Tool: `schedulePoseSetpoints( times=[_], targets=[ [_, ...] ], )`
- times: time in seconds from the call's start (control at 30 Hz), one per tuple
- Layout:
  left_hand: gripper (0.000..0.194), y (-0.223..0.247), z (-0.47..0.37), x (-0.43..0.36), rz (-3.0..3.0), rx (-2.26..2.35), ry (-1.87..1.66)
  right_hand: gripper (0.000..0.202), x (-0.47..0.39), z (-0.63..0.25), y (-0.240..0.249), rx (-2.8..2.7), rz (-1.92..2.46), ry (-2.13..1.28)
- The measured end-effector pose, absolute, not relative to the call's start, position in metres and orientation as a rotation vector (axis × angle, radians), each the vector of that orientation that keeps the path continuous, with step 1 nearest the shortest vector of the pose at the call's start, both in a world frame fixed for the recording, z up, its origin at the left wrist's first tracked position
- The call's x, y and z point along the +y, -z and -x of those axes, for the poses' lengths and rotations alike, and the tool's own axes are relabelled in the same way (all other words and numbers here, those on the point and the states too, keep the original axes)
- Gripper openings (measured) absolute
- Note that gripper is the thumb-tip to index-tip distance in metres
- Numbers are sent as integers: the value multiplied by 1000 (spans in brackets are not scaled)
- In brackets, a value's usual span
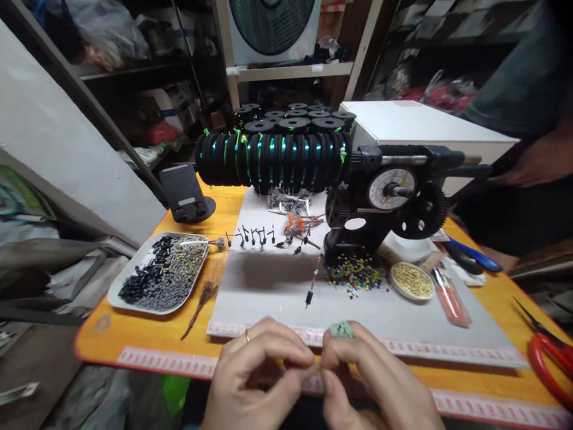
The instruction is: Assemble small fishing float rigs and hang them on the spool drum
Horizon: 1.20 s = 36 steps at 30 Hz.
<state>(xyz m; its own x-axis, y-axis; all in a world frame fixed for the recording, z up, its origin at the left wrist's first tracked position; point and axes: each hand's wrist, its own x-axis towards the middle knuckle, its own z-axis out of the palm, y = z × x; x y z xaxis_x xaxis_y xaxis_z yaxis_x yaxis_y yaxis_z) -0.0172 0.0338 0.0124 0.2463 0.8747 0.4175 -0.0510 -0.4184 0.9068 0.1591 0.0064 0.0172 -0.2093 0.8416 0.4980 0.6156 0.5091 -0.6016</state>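
Both hands are held low at the near edge of the view, palms turned inward. Left hand (257, 376): fingers curled, thumb and forefinger pinched; a gold ring is worn on one finger. Right hand (376, 382): likewise pinched, its fingertips (329, 364) met with the left's at the middle.

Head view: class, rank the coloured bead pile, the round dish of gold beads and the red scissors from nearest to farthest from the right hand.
From the right hand:
1. Coloured bead pile, just ahead on the mat.
2. Dish of gold beads, ahead and slightly right.
3. Red scissors, far right table edge.
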Motion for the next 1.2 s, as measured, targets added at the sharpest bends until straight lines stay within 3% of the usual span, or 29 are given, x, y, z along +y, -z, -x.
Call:
schedulePoseSetpoints(
  times=[0.13,0.3,0.7,1.2],
  targets=[
    [21,-18,24,41,-2045,907,-1349,12,14,-161,-15,-1996,1233,-263],
    [20,-21,25,46,-2339,1176,-1148,13,22,-163,-6,-2055,1227,-151],
    [16,-31,18,52,-2191,1339,-779,11,21,-161,4,-2005,1311,-173],
    [15,-21,19,48,-2190,1337,-873,14,21,-176,0,-2164,1292,-90]
  ],
)
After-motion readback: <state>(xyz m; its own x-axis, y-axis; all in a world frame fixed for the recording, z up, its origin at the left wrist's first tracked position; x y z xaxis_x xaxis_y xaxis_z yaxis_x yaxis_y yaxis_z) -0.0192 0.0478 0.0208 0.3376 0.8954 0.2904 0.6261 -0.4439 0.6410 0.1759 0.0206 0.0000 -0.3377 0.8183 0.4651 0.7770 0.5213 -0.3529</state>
